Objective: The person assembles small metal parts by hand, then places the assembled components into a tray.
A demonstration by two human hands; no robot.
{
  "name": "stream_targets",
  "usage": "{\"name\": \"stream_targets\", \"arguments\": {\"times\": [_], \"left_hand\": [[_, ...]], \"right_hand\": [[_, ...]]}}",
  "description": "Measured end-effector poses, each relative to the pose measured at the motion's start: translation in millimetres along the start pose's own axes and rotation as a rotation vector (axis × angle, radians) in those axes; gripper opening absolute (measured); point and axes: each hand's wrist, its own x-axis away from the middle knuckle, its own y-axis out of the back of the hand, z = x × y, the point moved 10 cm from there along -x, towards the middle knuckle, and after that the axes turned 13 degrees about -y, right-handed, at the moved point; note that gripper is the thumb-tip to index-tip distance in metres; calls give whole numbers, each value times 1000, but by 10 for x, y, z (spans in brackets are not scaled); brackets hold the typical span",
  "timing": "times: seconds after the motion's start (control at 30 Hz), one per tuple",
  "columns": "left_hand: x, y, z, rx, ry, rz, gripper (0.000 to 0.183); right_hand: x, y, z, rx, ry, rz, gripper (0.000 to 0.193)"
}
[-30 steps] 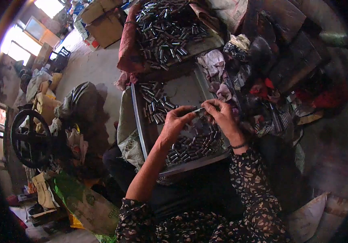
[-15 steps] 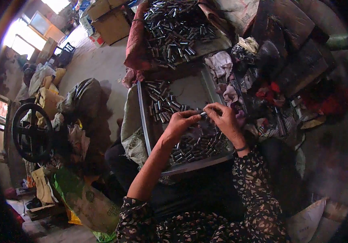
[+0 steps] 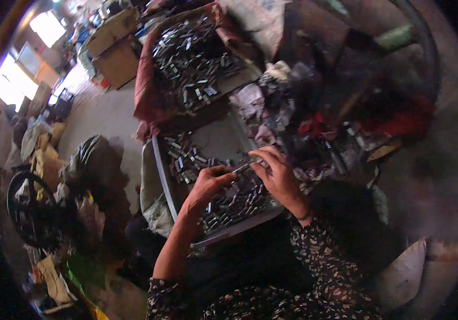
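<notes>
My left hand (image 3: pixel 212 182) pinches a small shiny metal cylinder (image 3: pixel 241 168) between thumb and fingers. From the other side my right hand (image 3: pixel 278 178) closes thumb and fingertips on the cylinder's far end. Both hands are above a shallow grey-rimmed tray (image 3: pixel 163 176). Inside it, loose metal cylinders (image 3: pixel 186 160) lie at the left, and more dark and shiny metal cylinders (image 3: pixel 234 205) are heaped on the near side, below my hands. Motion blur hides the exact shape of the held piece.
Beyond the tray, a reddish sack (image 3: pixel 144 88) lies open with many metal cylinders on it. Rags (image 3: pixel 250 101) and dark clutter crowd the right side. A black handwheel (image 3: pixel 30 208), bundled sacks (image 3: pixel 95 157) and a cardboard box (image 3: pixel 114 50) stand to the left.
The view has swung, so the scene sits further left and slightly lower. My hands are slightly further apart, with more of the metal cylinder showing between them.
</notes>
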Motion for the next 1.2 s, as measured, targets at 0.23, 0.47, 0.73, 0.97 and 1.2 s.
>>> {"name": "stream_targets", "arguments": {"times": [0.23, 0.47, 0.73, 0.97, 1.2], "left_hand": [[-209, -391, -252, 3, -57, 138, 25], [-628, -632, -489, -65, -185, 113, 23], [-1072, -735, -405, 258, -105, 125, 24], [-1376, -769, -362, 523, -137, 109, 24], [-1547, -823, -313, 447, -148, 57, 18]], "right_hand": [[578, 1990, 607, 508, 159, -873, 23], [651, 3055, 670, 500, 208, -1339, 45], [221, 3579, -78, 563, -47, -1323, 64], [-7, 3855, -70, 559, -18, -1170, 64], [-461, 4444, -66, 637, 24, -960, 49]]}}
